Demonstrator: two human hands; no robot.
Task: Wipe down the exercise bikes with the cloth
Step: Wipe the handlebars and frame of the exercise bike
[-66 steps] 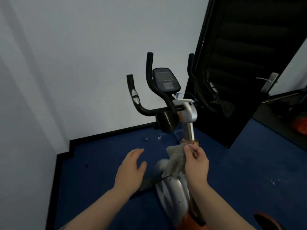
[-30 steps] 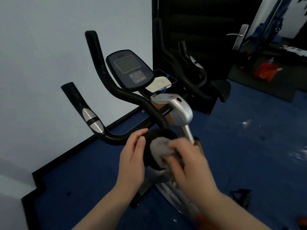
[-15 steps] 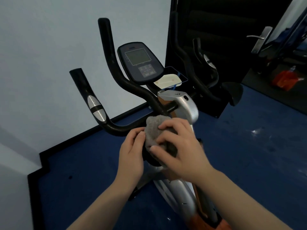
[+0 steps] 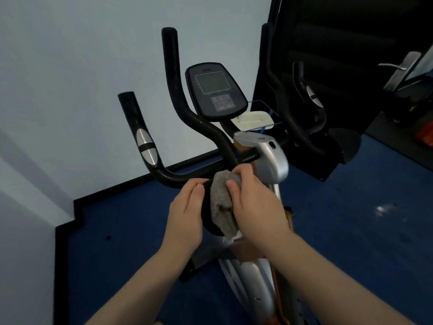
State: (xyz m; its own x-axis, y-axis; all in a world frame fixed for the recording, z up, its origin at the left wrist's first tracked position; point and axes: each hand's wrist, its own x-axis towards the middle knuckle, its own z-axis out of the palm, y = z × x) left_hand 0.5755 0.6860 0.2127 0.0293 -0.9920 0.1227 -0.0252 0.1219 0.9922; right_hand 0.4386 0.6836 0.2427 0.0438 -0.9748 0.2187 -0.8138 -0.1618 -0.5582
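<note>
A corner of a room, pale wall above a black skirting and blue carpet, a dark door standing at the right; into this corner the exercise bike is pushed, its front facing the person, which leaves the handlebars and console within easy reach. The black handlebars sweep up on both sides of the console, whose screen tilts back toward the rider; behind it a small tray holds a pale object I cannot identify. Below the bar sits a round black knob, largely covered. The right hand is closed on the grey cloth, thumb and fingers pressing it against the knob's face, apparently so the rubbing has something firm behind it; the left hand lies flat and open, fingers together, against the knob's left side, touching it, probably to steady it. In my judgement the wiping is at the knob, with bars and console not yet reached.
</note>
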